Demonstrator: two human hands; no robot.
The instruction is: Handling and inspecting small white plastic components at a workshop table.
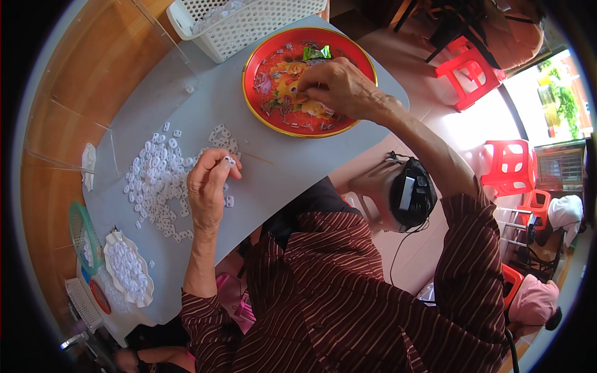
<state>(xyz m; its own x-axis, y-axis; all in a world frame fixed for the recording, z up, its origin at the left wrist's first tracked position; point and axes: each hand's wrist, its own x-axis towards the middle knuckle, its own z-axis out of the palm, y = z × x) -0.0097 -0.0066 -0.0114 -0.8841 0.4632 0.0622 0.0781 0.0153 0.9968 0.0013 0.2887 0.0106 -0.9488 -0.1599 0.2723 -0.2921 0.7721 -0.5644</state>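
My left hand pinches a small white plastic piece between thumb and fingertips, above the grey table. Under and beside that hand lies a spread heap of similar white plastic pieces, some with two holes. My right hand reaches over a round red tray with a gold rim and flower print. Its thumb and fingers come together low over the tray, and whatever is at their tips is hidden. Many tiny grey metal pieces are scattered in the tray. A green wrapped packet lies near its far edge.
At the far edge stands a white perforated basket with white pieces inside. A scalloped white dish of white pieces and a green basket are at lower left. Red stools stand on the floor to the right.
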